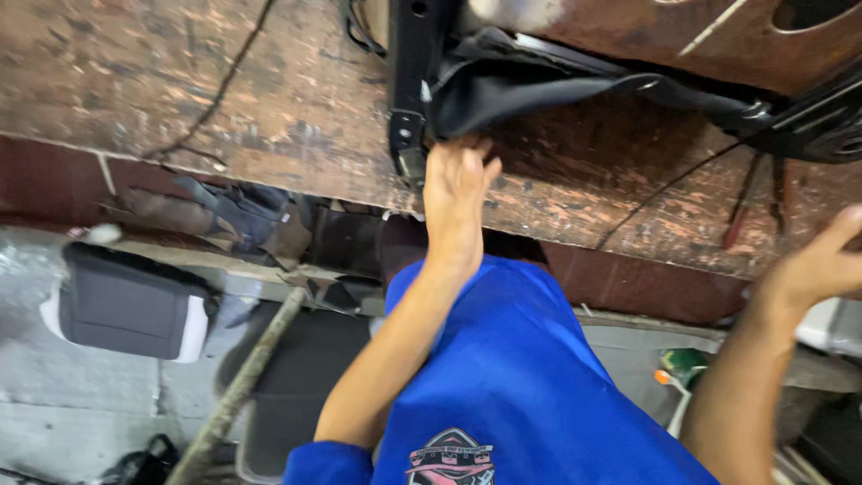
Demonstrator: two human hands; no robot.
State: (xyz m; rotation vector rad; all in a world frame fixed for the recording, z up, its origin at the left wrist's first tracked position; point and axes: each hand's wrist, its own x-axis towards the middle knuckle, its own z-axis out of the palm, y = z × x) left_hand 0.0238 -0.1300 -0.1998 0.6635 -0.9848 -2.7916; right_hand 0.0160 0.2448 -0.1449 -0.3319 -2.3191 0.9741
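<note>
My left hand (456, 193) reaches onto a worn wooden workbench (269, 108) and touches the lower edge of a piece of black fabric (512, 90) that hangs from a black metal frame (411, 81). Its fingers curl at the fabric's edge; whether they grip it is unclear. My right hand (822, 265) hovers at the right edge of the view, fingers apart, holding nothing, above the bench's front edge. A blue shirt (512, 386) fills the lower middle.
A rusty metal panel (682, 36) lies at the bench's far right. Thin black wires (215, 99) run across the bench top. On the floor to the left sit a dark grey cushion (126, 301) and a long wooden stick (238, 386). Red-handled tools (741, 216) lie near the right.
</note>
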